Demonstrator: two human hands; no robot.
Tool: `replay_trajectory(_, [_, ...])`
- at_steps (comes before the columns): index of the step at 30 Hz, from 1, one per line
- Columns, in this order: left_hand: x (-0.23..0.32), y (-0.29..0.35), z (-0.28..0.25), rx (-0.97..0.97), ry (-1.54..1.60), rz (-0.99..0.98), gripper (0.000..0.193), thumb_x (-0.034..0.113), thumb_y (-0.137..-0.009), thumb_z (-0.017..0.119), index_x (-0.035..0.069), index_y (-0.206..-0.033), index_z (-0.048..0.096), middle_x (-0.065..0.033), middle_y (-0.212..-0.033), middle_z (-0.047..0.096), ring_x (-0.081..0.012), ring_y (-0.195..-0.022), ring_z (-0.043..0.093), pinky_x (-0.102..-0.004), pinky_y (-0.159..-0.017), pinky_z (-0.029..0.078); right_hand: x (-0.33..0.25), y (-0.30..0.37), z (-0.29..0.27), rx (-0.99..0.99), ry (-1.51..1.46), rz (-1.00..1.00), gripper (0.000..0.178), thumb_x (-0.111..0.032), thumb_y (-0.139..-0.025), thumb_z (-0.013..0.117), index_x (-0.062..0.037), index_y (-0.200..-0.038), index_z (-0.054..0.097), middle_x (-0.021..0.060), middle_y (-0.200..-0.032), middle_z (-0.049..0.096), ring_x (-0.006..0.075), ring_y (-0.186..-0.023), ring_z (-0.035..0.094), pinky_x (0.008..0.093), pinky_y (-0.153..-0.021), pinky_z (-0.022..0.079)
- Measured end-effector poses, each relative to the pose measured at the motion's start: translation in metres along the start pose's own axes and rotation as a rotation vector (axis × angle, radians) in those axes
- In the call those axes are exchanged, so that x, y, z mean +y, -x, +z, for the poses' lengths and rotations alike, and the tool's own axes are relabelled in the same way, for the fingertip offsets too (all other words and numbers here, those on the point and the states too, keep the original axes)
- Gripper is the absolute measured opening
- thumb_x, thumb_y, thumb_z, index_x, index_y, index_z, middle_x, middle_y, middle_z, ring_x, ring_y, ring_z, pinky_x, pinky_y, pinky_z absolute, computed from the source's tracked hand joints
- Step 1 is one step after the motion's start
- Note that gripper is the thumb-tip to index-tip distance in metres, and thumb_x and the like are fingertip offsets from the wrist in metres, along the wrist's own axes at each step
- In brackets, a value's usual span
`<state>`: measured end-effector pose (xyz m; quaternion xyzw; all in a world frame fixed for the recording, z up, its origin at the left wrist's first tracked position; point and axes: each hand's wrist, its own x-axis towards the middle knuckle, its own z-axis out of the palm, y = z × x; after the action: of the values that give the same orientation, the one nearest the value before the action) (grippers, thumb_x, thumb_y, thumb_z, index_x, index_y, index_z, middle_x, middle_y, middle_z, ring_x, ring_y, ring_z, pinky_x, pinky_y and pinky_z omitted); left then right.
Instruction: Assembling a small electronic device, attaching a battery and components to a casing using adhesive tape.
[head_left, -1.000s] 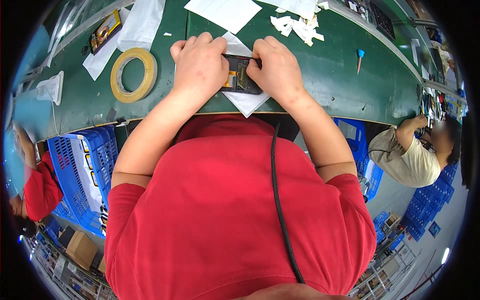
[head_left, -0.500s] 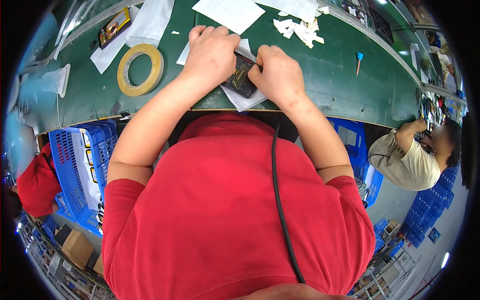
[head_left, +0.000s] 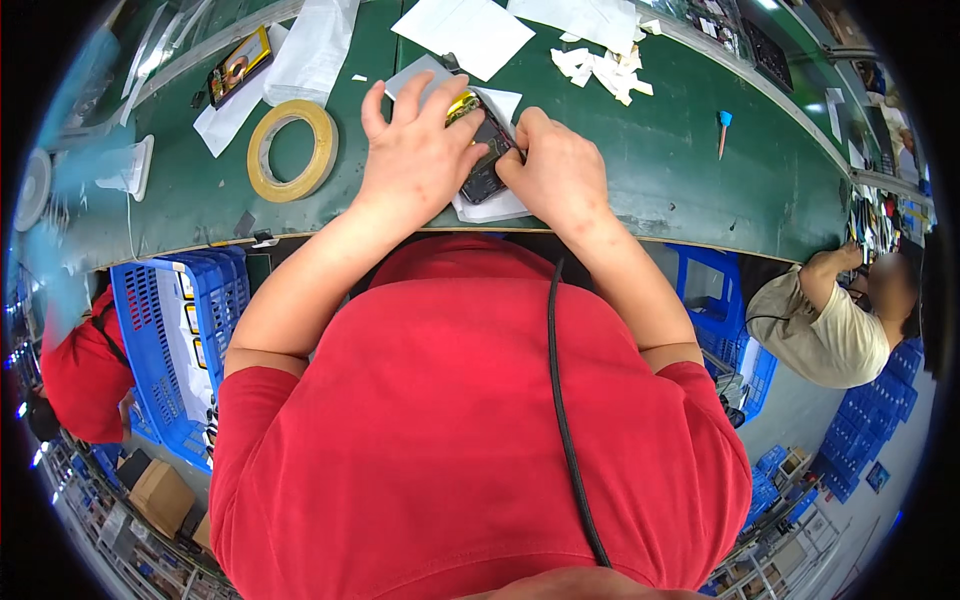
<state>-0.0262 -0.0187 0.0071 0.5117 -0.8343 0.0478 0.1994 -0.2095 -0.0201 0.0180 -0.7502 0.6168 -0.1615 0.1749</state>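
An opened black phone (head_left: 484, 180) with its inner parts showing lies on white sheets at the bench's front edge. My left hand (head_left: 415, 150) rests over its left side, fingers spread apart. Some yellow shows at the phone's far end, beyond these fingers. At the phone's right edge my right hand (head_left: 556, 168) is closed, fingers curled and thumb pressed against the rim. The tips of its curled fingers are hidden. A grey sheet (head_left: 410, 76) sticks out just past the left fingers, next to a small dark piece (head_left: 451, 62).
On the green bench (head_left: 670, 170) are a yellow tape roll (head_left: 257, 150), white scraps (head_left: 610, 75), a blue-handled screwdriver (head_left: 723, 133) and a yellow-and-black device (head_left: 240, 66). Blue crates (head_left: 145, 330) stand below the bench edge. A person in a pale shirt (head_left: 830, 325) sits at right.
My left hand has opened, its fingers spreading off the phone's far end, where yellow now shows. The grey sheet and small dark piece have come into sight. My right hand stays at the phone's edge.
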Motion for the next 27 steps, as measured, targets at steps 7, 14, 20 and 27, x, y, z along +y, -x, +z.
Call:
replay_trajectory(7, [-0.041,-0.003,-0.003,0.103,0.235,-0.285,0.05,0.035,-0.088,0.074,0.004,-0.126,0.066,-0.0163,-0.131,0.063,-0.0371,-0.121,0.056,-0.0466,-0.104,0.042,0.003,0.007,-0.003,-0.053,-0.127,0.016,0.023,-0.016,-0.08,0.075,-0.0048,-0.085,0.055,0.0128,-0.069,0.065,0.0322,-0.064,0.065,0.0428,-0.062,0.052])
replay_trajectory(14, [-0.08,-0.026,0.013,-0.056,0.718,-0.577,0.061,0.032,-0.091,0.074,-0.002,-0.138,0.055,-0.0185,-0.118,0.07,-0.0275,-0.101,0.069,-0.0381,-0.091,0.054,0.016,-0.015,-0.018,-0.021,-0.306,0.081,0.031,-0.025,-0.086,0.079,-0.0037,-0.101,0.062,0.0114,-0.077,0.07,0.0299,-0.07,0.069,0.0406,-0.066,0.054])
replay_trajectory(20, [-0.078,-0.043,0.013,-0.033,1.227,-0.831,0.05,0.011,-0.087,0.077,-0.004,-0.13,0.056,-0.0129,-0.112,0.065,-0.02,-0.097,0.067,-0.0331,-0.087,0.056,0.023,-0.039,-0.002,-0.037,-0.269,-0.004,0.034,-0.012,-0.086,0.074,-0.0044,-0.117,0.064,0.0085,-0.091,0.07,0.0204,-0.071,0.067,0.034,-0.07,0.054])
replay_trajectory(27, [-0.053,-0.031,-0.003,0.094,1.342,-0.77,0.044,0.006,-0.086,0.076,-0.003,-0.125,0.058,-0.0101,-0.109,0.064,-0.0176,-0.096,0.065,-0.0296,-0.086,0.055,0.004,-0.033,-0.028,0.048,-0.244,-0.225,0.066,-0.023,-0.073,0.088,-0.0056,-0.131,0.061,0.0114,-0.117,0.066,0.0227,-0.092,0.066,0.0355,-0.083,0.055])
